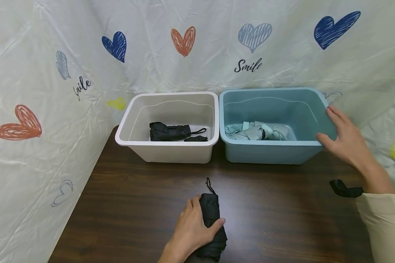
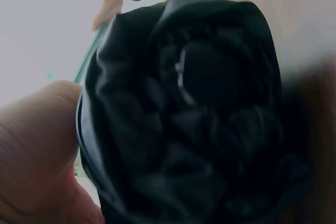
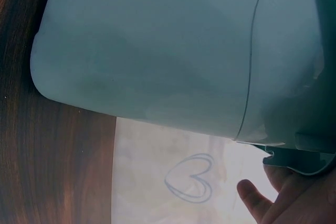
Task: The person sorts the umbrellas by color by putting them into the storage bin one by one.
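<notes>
A folded black umbrella (image 1: 211, 212) is in my left hand (image 1: 194, 228), its cord loop pointing away from me toward the bins. Thumb and fingers grip it from either side, low over the front of the table. The left wrist view shows the gathered cloth end of this umbrella (image 2: 194, 114) close up, with the thumb along its side. My right hand (image 1: 349, 142) holds the right rim of a blue bin (image 1: 266, 151), thumb over the front corner. From the right wrist view, fingers (image 3: 256, 201) reach below that rim outside the wall.
Left of the blue bin stands a white bin (image 1: 174, 153) with a black folded umbrella (image 1: 171, 132) and a smaller black piece (image 1: 196, 138). Pale green folded umbrellas (image 1: 256, 132) lie inside the blue bin. A white heart-print sheet (image 1: 210, 69) hangs behind the dark wooden table (image 1: 135, 212).
</notes>
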Motion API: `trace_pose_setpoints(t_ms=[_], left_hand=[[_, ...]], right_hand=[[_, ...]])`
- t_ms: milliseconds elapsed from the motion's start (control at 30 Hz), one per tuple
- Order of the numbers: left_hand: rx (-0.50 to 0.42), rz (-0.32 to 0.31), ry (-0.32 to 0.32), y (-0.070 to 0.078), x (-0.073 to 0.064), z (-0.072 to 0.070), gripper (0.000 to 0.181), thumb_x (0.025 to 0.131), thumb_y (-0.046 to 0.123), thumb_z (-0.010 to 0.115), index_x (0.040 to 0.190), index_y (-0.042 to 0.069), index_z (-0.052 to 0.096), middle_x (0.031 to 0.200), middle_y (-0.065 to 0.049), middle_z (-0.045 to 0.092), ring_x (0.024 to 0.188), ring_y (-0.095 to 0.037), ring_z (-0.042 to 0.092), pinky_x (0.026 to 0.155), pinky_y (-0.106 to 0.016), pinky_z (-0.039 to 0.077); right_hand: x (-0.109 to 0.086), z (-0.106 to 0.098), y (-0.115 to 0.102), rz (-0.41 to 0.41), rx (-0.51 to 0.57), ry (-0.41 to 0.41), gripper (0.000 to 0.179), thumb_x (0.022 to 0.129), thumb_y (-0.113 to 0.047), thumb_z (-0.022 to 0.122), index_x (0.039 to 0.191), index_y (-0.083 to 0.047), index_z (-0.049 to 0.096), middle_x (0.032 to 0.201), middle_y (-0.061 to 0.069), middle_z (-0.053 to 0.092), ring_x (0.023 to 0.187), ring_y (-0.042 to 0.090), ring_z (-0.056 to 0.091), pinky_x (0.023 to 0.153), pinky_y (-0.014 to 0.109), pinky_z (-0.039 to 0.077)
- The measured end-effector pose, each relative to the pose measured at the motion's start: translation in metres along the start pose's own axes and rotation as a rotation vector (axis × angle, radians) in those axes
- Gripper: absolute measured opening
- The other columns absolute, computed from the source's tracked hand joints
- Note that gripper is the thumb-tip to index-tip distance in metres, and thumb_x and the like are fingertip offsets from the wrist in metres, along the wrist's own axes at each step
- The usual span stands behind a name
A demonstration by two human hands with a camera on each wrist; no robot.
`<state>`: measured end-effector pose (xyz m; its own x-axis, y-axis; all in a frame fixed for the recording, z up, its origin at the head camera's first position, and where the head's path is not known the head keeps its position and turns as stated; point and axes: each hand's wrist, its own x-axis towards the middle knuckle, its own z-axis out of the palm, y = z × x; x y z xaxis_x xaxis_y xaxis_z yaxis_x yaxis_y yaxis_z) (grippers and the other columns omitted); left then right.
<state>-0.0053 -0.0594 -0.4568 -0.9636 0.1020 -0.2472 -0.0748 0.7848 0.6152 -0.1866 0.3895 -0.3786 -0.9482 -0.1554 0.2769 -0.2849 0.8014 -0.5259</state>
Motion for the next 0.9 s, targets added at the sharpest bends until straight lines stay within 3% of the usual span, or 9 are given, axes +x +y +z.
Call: trace_pose_setpoints(t_ms=[267, 533, 900], left_hand=[[-0.019, -0.024, 0.001, 0.0033, -0.0017, 0.0015, 0.102, 0.084, 0.063, 0.078, 0.156, 0.001, 0.041, 0.138, -0.027, 0.061, 0.105, -0.042, 0.068, 0.082, -0.058, 0.058], [-0.027, -0.054, -0.009, 0.0028, 0.0014, 0.0044, 0.096, 0.083, 0.058, 0.078, 0.155, 0.006, 0.043, 0.142, -0.026, 0.060, 0.111, -0.047, 0.067, 0.086, -0.061, 0.057], [0.033, -0.034, 0.027, 0.0056, 0.0014, 0.0074, 0.089, 0.080, 0.057, 0.079, 0.150, 0.010, 0.050, 0.131, -0.019, 0.065, 0.095, -0.038, 0.069, 0.077, -0.055, 0.057]], right_hand=[[-0.0006, -0.0002, 0.0003, 0.003, 0.000, 0.001, 0.084, 0.097, -0.025, 0.058, 0.168, 0.000, 0.020, 0.176, 0.025, 0.016, 0.160, 0.055, 0.017, 0.128, 0.074, 0.013], [0.0017, 0.0008, -0.0002, 0.001, -0.003, -0.001, 0.083, 0.097, -0.025, 0.058, 0.168, -0.001, 0.020, 0.176, 0.025, 0.016, 0.160, 0.055, 0.017, 0.127, 0.074, 0.013], [0.0012, 0.0005, 0.0008, 0.008, -0.008, -0.018, 0.084, 0.098, -0.026, 0.058, 0.168, -0.001, 0.019, 0.176, 0.026, 0.015, 0.158, 0.057, 0.018, 0.125, 0.077, 0.014]])
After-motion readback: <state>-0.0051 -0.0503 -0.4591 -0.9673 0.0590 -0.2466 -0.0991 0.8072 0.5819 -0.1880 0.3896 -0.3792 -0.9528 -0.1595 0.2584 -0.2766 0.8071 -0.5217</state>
